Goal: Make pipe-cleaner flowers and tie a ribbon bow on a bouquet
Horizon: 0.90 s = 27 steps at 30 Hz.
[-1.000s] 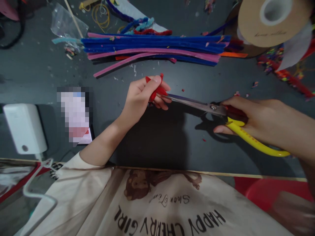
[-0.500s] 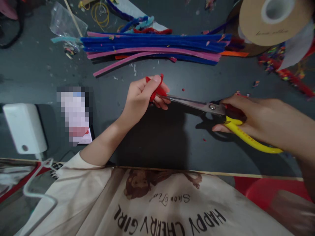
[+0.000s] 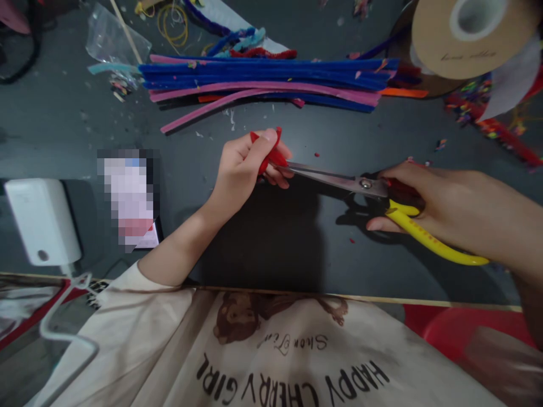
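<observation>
Left hand (image 3: 244, 164): thumb and fingers pinch the red piece (image 3: 278, 156) above the desk (image 3: 186, 169), on the person's side of the blue and pink stems (image 3: 263, 70)
Right hand (image 3: 452, 195): grasping the scissors (image 3: 360, 185) by the handles
Blades: narrowly parted, pointing at the red piece; their very ends are hidden, so whether they bite cannot be told
Fingertip risk: the left fingers sit close by the tips, so a slip or an early squeeze could nick one
Cut risk: a loose pinch could let the red piece twist, sending the cut crooked
Since a second ago: the right hand and scissors have shifted very slightly toward the left hand; the left pinch and the stems look unchanged
</observation>
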Tool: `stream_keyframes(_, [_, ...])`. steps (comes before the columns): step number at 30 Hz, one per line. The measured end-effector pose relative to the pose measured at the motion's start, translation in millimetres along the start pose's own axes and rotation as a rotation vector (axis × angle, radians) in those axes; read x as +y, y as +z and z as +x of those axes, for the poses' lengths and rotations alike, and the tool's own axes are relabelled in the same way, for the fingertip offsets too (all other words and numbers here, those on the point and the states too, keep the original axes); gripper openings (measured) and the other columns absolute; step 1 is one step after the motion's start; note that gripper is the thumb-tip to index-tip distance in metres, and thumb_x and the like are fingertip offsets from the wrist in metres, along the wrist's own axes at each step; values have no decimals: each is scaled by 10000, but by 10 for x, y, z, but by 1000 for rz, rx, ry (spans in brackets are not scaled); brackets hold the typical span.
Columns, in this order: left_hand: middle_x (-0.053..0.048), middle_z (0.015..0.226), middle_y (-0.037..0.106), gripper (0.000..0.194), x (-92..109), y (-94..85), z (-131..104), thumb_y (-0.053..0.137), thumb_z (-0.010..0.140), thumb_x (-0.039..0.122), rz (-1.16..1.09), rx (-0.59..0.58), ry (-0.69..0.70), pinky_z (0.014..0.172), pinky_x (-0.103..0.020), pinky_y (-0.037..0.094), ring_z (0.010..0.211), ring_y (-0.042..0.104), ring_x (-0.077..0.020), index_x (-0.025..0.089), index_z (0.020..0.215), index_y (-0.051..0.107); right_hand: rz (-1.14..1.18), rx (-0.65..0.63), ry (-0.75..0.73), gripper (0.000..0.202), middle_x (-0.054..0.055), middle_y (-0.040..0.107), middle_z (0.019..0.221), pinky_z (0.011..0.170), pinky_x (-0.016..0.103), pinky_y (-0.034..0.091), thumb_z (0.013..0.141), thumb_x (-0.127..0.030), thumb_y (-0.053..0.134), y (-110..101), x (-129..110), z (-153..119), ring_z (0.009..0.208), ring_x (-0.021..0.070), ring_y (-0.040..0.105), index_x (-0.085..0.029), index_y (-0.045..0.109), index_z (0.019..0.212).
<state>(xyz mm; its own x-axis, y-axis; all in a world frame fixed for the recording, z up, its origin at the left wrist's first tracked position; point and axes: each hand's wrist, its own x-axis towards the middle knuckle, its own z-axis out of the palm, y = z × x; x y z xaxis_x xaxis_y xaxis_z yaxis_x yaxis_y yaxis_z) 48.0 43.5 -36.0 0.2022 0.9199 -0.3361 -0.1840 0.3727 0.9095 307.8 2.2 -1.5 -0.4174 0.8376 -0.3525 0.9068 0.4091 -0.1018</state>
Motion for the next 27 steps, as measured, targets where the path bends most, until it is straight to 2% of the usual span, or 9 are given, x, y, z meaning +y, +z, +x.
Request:
stream_keyframes(7, [29,459,596,318,1,6,5,476,885,270,-30,8,-6,373,-171,436,397,604,-87,135,642,632,-37,114,-85,838,62,618,603,413,298,359,745,-834,88,20,-13,24,459,256,597,-179,571,944])
stream_keyframes(12, [19,470,618,324,-16,-14,16,489,881,272,-102,-15,15,360,-159,461,411,626,-99,123,645,653,-59,235,-163,773,49,585,573,392,274,350,801,-778,138,19,-32,25,410,218,564,-154,579,915])
stream_keyframes(17, [21,459,616,317,-31,-26,19,544,858,325,-116,-34,35,370,-146,462,417,634,-99,121,645,660,-40,214,-137,763,39,570,573,408,273,335,792,-787,154,50,-29,22,417,201,541,-166,578,919])
stream_keyframes(21, [29,443,615,314,-38,-25,18,577,831,387,-93,-28,41,377,-140,449,408,626,-92,138,658,659,-52,260,-159,761,34,547,554,410,265,338,806,-770,147,69,-26,21,410,185,522,-151,580,896])
stream_keyframes(24, [16,487,651,311,-32,-28,22,520,869,359,-50,-43,38,403,-159,460,417,628,-93,145,682,646,-84,300,-179,732,36,549,561,412,258,341,834,-737,146,73,-27,22,415,177,522,-147,577,870])
stream_keyframes(27, [18,517,659,286,-22,-31,26,490,889,312,9,-50,31,443,-167,472,450,645,-94,149,692,619,-84,280,-147,755,43,566,583,416,265,332,814,-762,136,81,-13,17,423,182,521,-154,578,892])
